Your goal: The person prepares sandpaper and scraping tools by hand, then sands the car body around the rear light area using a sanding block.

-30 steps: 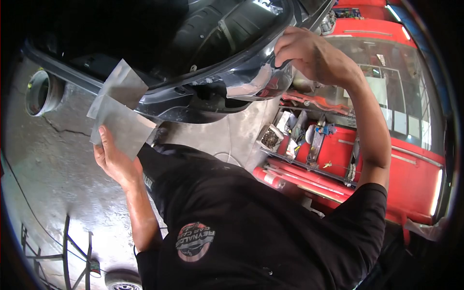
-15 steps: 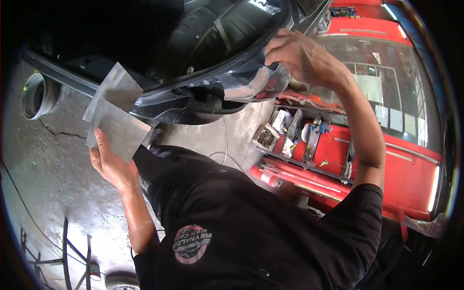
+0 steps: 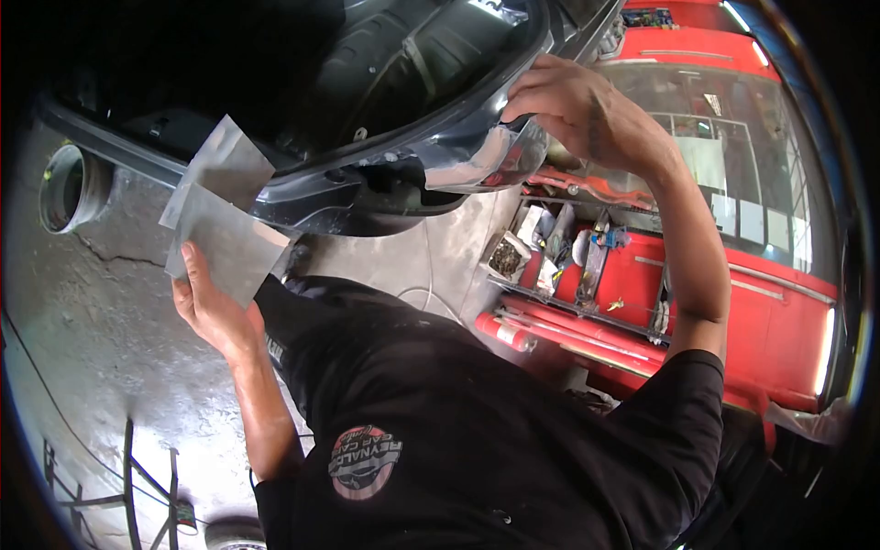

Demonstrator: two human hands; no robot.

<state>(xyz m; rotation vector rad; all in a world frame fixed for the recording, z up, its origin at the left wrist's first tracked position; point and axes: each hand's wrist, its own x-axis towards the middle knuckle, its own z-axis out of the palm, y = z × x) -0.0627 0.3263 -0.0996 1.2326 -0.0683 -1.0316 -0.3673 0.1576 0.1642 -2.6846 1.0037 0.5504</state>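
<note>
My left hand grips grey sandpaper, its thumb lying along the near face. The paper looks folded or in two overlapping pieces, with a pale tan patch on its right edge. My right hand is at the rear corner of a dark car body, fingers loosely bent and apart, fingertips at the panel edge. No held thing shows in it. Just below its fingers, a patch of pinkish filler covers part of the panel. Whether the fingertips press on the panel is hard to make out.
A red vehicle with a large window stands at the right. Beside it, a rack holds small parts, above a red cylinder. A bucket sits on the concrete floor at left, and a dark metal stand at lower left.
Almost nothing differs. The view has shifted very slightly, and my right wrist sits a little farther right. The sandpaper stays in my left hand.
</note>
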